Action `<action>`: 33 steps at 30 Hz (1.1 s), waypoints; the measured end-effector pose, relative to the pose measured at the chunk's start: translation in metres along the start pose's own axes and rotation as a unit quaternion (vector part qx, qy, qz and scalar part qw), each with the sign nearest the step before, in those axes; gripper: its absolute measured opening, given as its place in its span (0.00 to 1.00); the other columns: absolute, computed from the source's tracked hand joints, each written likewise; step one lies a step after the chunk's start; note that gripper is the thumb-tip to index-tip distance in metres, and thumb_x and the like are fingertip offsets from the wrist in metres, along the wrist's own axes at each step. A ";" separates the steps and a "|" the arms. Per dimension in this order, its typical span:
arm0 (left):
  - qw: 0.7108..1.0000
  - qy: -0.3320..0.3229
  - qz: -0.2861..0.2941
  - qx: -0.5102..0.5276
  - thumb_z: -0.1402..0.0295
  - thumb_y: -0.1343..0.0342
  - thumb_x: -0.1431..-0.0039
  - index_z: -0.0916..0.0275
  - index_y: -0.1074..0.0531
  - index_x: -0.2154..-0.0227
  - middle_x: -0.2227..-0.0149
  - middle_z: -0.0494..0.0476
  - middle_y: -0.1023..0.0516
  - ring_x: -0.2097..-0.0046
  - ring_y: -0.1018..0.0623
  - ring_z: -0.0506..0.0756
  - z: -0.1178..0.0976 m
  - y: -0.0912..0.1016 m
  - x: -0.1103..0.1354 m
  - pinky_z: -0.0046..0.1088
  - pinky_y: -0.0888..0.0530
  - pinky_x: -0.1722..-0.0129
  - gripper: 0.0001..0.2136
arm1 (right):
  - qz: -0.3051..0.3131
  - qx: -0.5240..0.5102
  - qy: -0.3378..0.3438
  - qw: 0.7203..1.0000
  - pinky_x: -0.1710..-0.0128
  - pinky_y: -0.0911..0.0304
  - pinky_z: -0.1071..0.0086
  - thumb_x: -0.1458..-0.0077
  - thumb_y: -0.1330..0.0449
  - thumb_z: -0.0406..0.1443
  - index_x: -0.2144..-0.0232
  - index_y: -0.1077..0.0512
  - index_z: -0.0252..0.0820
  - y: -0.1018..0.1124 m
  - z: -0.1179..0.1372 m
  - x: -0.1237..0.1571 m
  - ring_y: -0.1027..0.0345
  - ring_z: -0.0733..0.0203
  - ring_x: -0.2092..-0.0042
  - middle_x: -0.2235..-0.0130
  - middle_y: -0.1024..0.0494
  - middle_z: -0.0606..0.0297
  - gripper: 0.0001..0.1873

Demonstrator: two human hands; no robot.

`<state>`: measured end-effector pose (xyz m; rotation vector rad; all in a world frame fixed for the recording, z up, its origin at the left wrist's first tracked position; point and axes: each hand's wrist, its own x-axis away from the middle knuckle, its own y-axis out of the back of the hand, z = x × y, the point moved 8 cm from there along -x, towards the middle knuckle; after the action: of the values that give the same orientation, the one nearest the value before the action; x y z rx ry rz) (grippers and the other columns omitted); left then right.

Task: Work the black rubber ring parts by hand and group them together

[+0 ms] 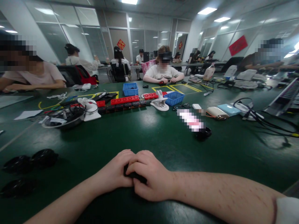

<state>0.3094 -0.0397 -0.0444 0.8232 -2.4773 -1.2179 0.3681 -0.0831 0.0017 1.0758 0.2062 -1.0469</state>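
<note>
The left grip (115, 172) and the right grip (151, 182) met at the near middle of the green surface (163, 140). Both were curled tight around a small black object (135, 176), mostly hidden between the fingers. Black round pieces (44, 157) lay at the near left. A row of red blocks (125, 100) sat farther off.

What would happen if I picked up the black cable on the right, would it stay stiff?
Probably not. The black cable lies in loose loops on the green table, so it would likely droop and flop. It looks thin, so it is probably light. It seems tangled around a white device, which might drag along.
</note>
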 end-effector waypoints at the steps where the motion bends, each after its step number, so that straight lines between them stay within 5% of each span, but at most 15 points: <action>1: 1.000 -0.001 0.005 0.008 0.74 0.42 0.59 0.59 0.31 0.66 0.63 0.49 0.25 0.55 0.28 0.59 0.000 0.001 0.000 0.44 0.48 0.41 0.13 | 0.001 -0.006 0.012 1.000 0.59 0.40 0.65 0.58 0.51 0.30 0.70 0.33 0.39 0.000 0.002 -0.001 0.35 0.60 0.60 0.64 0.27 0.60 0.10; 6: 0.999 0.017 -0.017 0.049 0.76 0.44 0.61 0.60 0.37 0.52 0.52 0.55 0.30 0.49 0.31 0.60 0.002 0.006 0.003 0.37 0.37 0.46 0.27 | -0.013 -0.015 0.045 0.999 0.55 0.39 0.66 0.59 0.53 0.29 0.71 0.33 0.39 0.002 0.006 -0.003 0.34 0.60 0.60 0.68 0.27 0.60 0.12; 9: 1.000 0.009 -0.007 0.015 0.74 0.42 0.61 0.58 0.38 0.50 0.48 0.56 0.33 0.45 0.34 0.63 0.000 -0.003 0.004 0.43 0.43 0.42 0.30 | -0.023 -0.015 0.037 0.999 0.52 0.41 0.64 0.57 0.52 0.30 0.68 0.33 0.38 0.005 0.006 -0.002 0.35 0.60 0.58 0.65 0.26 0.60 0.12; 13: 0.996 0.051 -0.050 -0.061 0.64 0.39 0.59 0.60 0.35 0.53 0.50 0.62 0.31 0.46 0.35 0.68 0.003 -0.010 0.007 0.54 0.49 0.42 0.26 | -0.025 0.012 -0.034 0.999 0.55 0.41 0.60 0.53 0.45 0.37 0.63 0.32 0.37 0.008 -0.004 0.000 0.37 0.56 0.58 0.60 0.27 0.57 0.14; 18: 0.988 0.093 -0.102 -0.072 0.66 0.42 0.57 0.59 0.31 0.64 0.63 0.55 0.25 0.54 0.28 0.64 0.003 -0.004 0.006 0.56 0.49 0.44 0.14 | 0.006 0.030 -0.116 0.993 0.59 0.40 0.63 0.55 0.39 0.37 0.66 0.32 0.38 0.002 -0.019 0.001 0.37 0.58 0.61 0.62 0.29 0.60 0.13; 26: 0.998 0.038 -0.010 0.047 0.73 0.44 0.59 0.60 0.31 0.64 0.60 0.53 0.26 0.53 0.29 0.60 0.002 0.001 0.002 0.43 0.42 0.43 0.15 | -0.048 -0.018 -0.037 0.998 0.59 0.39 0.64 0.57 0.47 0.31 0.68 0.33 0.38 0.008 -0.008 0.001 0.35 0.58 0.60 0.64 0.27 0.58 0.10; 33: 0.999 0.021 0.045 0.021 0.76 0.45 0.59 0.56 0.36 0.49 0.47 0.53 0.32 0.43 0.37 0.62 -0.002 -0.004 0.003 0.47 0.53 0.40 0.29 | -0.014 -0.021 0.032 0.999 0.53 0.42 0.65 0.60 0.52 0.29 0.69 0.33 0.38 0.004 0.005 -0.002 0.33 0.62 0.61 0.67 0.26 0.61 0.13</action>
<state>0.3091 -0.0449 -0.0460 0.7328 -2.4854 -1.1093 0.3687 -0.0862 0.0080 1.0718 0.2939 -1.0302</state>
